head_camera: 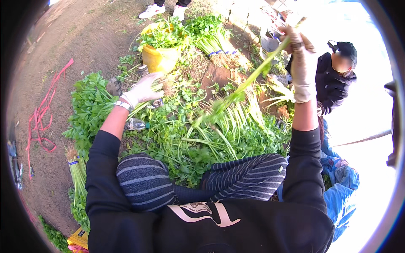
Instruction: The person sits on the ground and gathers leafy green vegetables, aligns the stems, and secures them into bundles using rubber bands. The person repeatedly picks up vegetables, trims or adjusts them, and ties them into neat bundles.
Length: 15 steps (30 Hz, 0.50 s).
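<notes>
My left hand [144, 88], in a pale glove, is closed around the stems of a celery bunch near the roots; its leaves [90, 107] spread to the left. My right hand [297, 47], gloved too, is raised at the upper right and grips one long celery stalk [250, 79] by its end. The stalk slants down to the left, its leafy end blurred. Under it, loose celery stalks [235, 117] with roots lie on a bed of leaves and trimmings [158, 136] before my crossed legs.
A yellow bucket [159, 58] holds greens. Bundles of celery tied with blue bands [218, 52] lie beside it; another bundle [77, 170] is at left. A plastic bottle [136, 124] lies near my left forearm. Pink twine [41, 117] is on the soil. A person [335, 76] sits at right; another stands beyond.
</notes>
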{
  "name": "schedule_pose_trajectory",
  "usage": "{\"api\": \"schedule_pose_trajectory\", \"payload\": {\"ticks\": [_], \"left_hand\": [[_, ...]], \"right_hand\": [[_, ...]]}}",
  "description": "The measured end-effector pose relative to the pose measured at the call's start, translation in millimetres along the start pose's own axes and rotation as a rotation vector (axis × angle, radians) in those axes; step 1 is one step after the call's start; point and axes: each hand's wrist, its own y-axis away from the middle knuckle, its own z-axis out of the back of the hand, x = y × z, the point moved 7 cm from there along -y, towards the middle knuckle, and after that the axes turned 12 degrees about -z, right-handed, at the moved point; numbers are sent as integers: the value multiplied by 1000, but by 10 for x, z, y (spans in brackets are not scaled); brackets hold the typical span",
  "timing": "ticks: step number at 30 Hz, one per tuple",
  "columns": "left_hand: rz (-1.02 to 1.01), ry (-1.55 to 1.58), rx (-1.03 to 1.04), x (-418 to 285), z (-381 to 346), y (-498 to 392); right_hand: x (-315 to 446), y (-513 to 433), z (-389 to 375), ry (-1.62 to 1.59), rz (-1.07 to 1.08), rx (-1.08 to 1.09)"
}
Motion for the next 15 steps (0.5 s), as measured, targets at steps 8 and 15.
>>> {"api": "schedule_pose_trajectory", "payload": {"ticks": [8,15], "left_hand": [[-153,800,-78,-1783,124,-394],[-108,460,-160,-1461,67,-144]], "right_hand": [[-768,501,-893,-489,-347,7],[-1467,949,-1428,-495,-741,517]]}}
